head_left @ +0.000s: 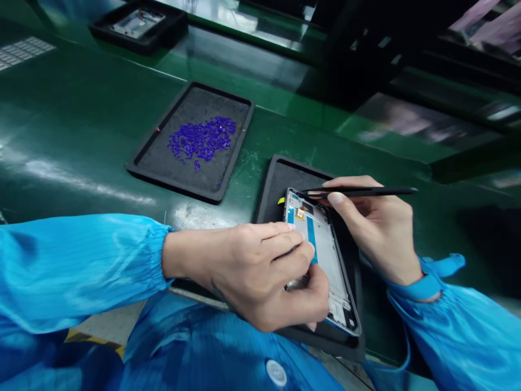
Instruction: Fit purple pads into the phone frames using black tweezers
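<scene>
A phone frame [331, 266], with a silver inner face, blue strips and a small orange flex piece near its top, lies tilted over a black tray [277, 179]. My left hand [268, 271] is closed over the frame's left side, fingers bent and resting on it; what lies beneath the fingers and thumb is hidden. Black tweezers [362, 191] are held between the thumb and fingers of my right hand [378, 228]. Their tips are at the upper end of the frame. A small yellow tab [281, 201] sticks out beside the frame's upper left edge.
Left of centre, a second black tray [183, 182] holds a heap of tiny purple parts [203, 138]. Farther back is a black box [138, 43] with a pale metal piece inside. A label sheet [24, 52] lies on the green bench [81, 114]. Dark shelving [366, 65] stands behind.
</scene>
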A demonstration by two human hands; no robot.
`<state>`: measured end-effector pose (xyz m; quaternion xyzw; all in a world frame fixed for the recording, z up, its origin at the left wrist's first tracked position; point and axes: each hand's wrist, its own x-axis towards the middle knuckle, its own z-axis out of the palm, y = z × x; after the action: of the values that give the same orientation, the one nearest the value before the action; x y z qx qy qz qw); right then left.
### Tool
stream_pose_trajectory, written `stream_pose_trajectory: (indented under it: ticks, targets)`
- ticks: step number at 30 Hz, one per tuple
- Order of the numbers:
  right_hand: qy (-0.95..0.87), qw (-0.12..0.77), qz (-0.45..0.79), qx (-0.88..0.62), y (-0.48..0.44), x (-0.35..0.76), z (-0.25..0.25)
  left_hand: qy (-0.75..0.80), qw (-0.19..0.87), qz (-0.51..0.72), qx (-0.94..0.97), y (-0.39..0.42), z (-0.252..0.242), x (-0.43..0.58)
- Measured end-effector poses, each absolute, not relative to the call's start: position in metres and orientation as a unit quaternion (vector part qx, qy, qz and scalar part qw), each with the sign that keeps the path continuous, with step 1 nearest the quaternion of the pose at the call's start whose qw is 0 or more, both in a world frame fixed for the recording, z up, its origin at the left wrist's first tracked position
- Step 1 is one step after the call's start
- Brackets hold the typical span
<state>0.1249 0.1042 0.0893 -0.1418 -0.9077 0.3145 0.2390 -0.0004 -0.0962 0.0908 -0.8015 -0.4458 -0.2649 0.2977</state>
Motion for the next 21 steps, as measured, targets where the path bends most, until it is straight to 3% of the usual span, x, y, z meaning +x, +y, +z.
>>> stream_pose_trajectory:
  ticks: [21]
  targets:
    - [-0.907, 0.25, 0.307, -0.142, 0.1019, 0.1253, 0.0871, -0.446, 0.295, -0.255, -0.805, -0.0989, 0.0869, 0.0019]
